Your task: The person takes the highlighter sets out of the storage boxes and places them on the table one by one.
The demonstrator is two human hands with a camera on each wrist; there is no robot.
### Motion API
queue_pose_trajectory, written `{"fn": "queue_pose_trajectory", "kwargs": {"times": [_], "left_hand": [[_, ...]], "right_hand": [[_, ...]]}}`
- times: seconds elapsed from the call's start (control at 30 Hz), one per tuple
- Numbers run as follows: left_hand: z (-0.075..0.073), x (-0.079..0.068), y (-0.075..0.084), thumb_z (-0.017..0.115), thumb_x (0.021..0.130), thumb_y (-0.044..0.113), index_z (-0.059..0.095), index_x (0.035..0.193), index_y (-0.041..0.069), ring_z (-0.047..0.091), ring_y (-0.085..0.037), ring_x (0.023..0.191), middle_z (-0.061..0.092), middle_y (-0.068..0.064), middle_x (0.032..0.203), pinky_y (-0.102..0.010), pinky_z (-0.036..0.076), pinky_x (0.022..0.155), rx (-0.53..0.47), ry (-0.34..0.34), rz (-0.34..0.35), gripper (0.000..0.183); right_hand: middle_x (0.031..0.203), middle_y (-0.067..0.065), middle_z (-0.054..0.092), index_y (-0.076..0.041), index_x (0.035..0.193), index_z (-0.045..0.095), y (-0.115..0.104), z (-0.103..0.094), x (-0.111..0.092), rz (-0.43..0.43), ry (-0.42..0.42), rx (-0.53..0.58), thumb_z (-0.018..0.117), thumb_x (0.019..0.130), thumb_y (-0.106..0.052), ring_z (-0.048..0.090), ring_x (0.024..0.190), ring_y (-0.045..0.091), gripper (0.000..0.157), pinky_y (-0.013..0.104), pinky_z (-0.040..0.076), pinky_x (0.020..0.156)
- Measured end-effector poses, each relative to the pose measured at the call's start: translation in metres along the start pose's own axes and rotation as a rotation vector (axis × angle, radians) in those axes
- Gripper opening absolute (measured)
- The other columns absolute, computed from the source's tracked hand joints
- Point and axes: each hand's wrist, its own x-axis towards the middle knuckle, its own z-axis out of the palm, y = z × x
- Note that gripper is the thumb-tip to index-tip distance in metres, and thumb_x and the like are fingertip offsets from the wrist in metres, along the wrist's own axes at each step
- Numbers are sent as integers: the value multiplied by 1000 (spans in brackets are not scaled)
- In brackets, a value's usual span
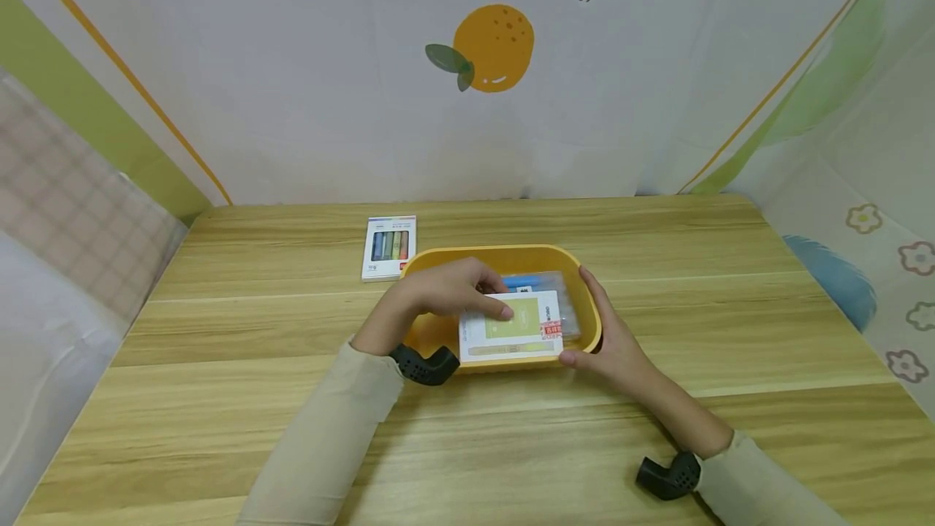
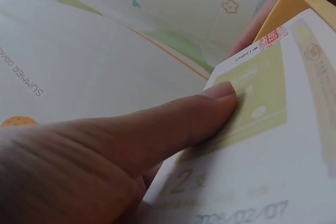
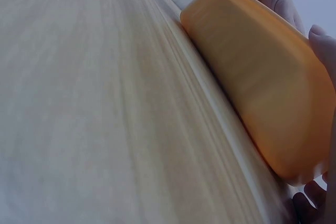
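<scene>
A flat white box point(image 1: 478, 347) with a green panel and a printed pen is tilted at the front of a yellow plastic basket point(image 1: 482, 252). My left hand point(image 1: 453, 286) pinches this box, thumb across the green panel and the other fingers behind it, mostly hidden. In the left wrist view the thumb lies flat on the white box point(image 2: 299, 124). My right hand point(image 1: 619, 347) grips the basket's right end, its thumb at the front rim. The right wrist view shows fingers under the basket's point(image 3: 262, 77) end. Behind the white box, a clear pouch point(image 1: 570, 307) with blue items lies in the basket.
A white-framed box of coloured sticks point(image 1: 389, 248) lies on the wooden table point(image 1: 277, 331), just behind the basket's left end. A printed curtain point(image 1: 329, 104) hangs along the table's back edge, and patterned fabric hangs at both sides.
</scene>
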Motion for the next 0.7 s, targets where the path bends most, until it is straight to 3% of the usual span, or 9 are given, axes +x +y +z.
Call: {"fn": "queue_pose_trajectory", "kwargs": {"times": [0.3,0.7], "left_hand": [[-1,-2,1,70,96,24,71,95,4,53,-10,63,62,1,76,-23,43,61,-56,34,-37,20],[-5,-6,1,69,97,27,69,96,6,54,-10,64,62,1,77,-24,41,59,-84,66,-84,21]], "right_hand": [[161,25,28,-31,163,7,1,0,0,10,0,24,88,77,-36,47,132,42,119,16,52,88],[162,25,28,-31,163,7,1,-1,1,-3,5,14,89,76,-36,47,134,42,119,15,49,93]]}}
